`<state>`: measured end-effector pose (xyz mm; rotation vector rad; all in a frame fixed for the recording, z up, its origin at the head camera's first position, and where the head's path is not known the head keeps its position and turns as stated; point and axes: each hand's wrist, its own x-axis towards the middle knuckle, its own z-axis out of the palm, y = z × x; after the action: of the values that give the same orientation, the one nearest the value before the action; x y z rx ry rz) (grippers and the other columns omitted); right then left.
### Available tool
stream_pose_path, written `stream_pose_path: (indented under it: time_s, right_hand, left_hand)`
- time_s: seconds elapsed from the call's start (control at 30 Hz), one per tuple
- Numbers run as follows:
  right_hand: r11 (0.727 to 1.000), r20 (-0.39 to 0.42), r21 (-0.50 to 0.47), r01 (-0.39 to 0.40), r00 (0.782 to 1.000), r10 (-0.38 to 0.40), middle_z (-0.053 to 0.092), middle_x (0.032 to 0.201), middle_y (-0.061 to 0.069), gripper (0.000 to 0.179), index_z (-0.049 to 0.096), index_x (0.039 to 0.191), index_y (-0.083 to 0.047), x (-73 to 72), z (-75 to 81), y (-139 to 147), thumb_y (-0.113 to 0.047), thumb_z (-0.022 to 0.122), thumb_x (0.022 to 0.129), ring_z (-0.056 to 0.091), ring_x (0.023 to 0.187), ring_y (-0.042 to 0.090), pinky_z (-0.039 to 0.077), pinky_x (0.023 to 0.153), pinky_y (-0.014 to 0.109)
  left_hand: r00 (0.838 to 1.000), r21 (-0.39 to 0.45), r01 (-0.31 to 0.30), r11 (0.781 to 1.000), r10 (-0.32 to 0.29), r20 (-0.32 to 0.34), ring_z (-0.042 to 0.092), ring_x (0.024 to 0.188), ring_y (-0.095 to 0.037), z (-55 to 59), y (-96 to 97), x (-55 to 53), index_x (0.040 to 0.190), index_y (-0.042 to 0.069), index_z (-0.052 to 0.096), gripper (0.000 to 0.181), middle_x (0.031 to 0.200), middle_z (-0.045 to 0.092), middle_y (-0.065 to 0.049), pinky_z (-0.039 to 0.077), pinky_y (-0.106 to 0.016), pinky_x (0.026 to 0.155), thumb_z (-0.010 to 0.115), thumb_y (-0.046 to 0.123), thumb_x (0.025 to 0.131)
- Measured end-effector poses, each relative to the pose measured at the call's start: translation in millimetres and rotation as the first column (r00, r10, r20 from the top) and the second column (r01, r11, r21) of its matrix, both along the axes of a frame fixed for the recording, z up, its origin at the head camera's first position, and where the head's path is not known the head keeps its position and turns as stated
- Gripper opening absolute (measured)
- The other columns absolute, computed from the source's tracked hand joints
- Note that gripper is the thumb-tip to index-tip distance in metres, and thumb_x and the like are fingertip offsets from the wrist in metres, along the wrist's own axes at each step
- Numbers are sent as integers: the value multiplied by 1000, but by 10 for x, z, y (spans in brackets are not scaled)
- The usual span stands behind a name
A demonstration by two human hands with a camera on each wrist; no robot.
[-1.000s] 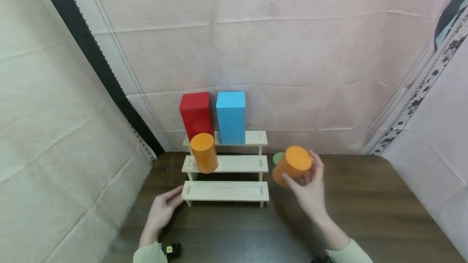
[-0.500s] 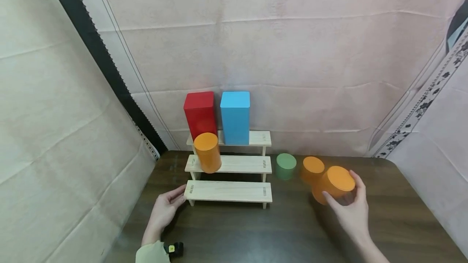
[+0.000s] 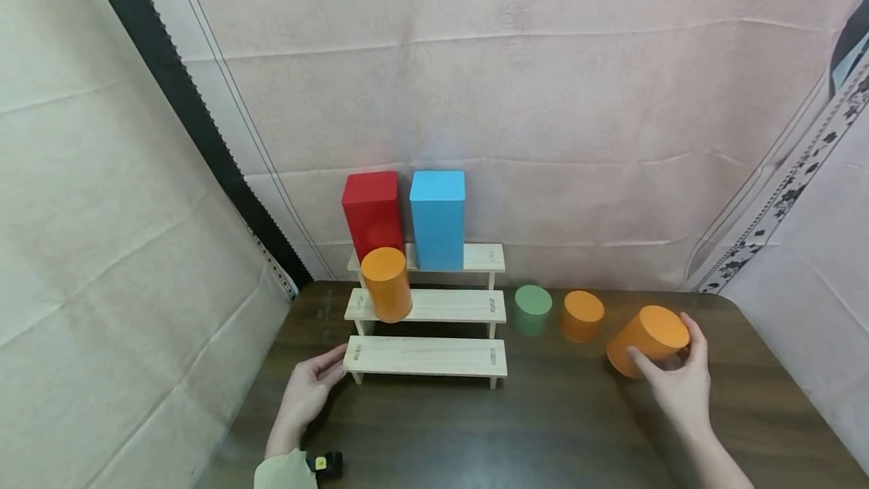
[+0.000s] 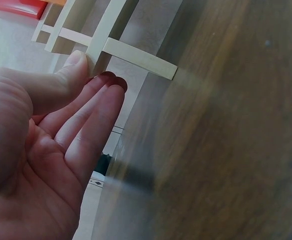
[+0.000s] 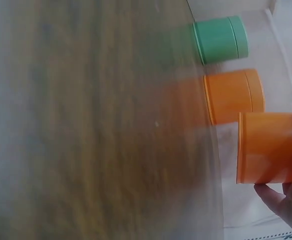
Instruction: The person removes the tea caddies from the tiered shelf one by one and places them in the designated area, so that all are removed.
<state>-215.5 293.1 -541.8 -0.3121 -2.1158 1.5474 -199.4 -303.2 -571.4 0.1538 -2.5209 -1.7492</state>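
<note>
At the front left of the tiered wooden stand (image 3: pixel 424 355), my left hand (image 3: pixel 307 392) pinches the end of the lowest step, thumb against one side and fingers against the other. My right hand (image 3: pixel 682 391) grips a large orange canister (image 3: pixel 641 345) by its sides at the right of the table; whether its base touches the tabletop I cannot tell. To its left stand a short orange canister (image 3: pixel 581 319) and a short green canister (image 3: pixel 532 313). Another tall orange canister (image 3: pixel 388 289) stands on the left of the middle step.
On the top step stand a red box (image 3: pixel 372 213) and a blue box (image 3: pixel 437 225). A light cloth (image 3: pixel 543 134) hangs behind the dark wooden table (image 3: pixel 516 429), and more cloth (image 3: pixel 136 247) walls off the sides.
My right hand has carried the large orange canister rightwards from beside the stand, past the short canisters, which have come into full sight. My left hand has kept its place on the stand.
</note>
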Motion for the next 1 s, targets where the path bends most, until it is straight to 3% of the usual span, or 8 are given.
stream_pose_path:
  time_s: [0.2, 0.5, 1.0]
  right_hand:
    - [999, 34, -9, 34, 999, -33, 49, 133, -10, 104, 36, 165, -30, -105, -37, 98, -4, 93, 82, 55, 113, 6, 49, 82, 3]
    - [998, 136, 19, 67, 988, -69, 47, 152, 4, 105, 33, 166, -36, -218, -55, 209, -17, 95, 83, 49, 128, 18, 44, 83, 6]
    - [998, 155, 46, 41, 987, -48, 43, 165, 7, 105, 31, 167, -38, -411, -65, 252, -20, 94, 86, 46, 141, 28, 43, 94, 21]
  left_hand:
    - [1000, -4, 2, 1000, -2, -1, 65, 131, -31, 10, -12, 7, 148, -2, 62, 43, 148, 63, -19, 58, -32, 100, 67, 2, 105]
    - [1000, -1, 3, 1000, -3, -5, 65, 131, -31, 0, 4, 3, 147, -2, 62, 43, 148, 63, -19, 59, -31, 99, 66, 1, 105]
    - [1000, -8, -8, 1000, 8, 6, 66, 130, -32, 17, 15, 5, 147, -3, 63, 43, 147, 63, -19, 59, -33, 100, 67, 0, 104]
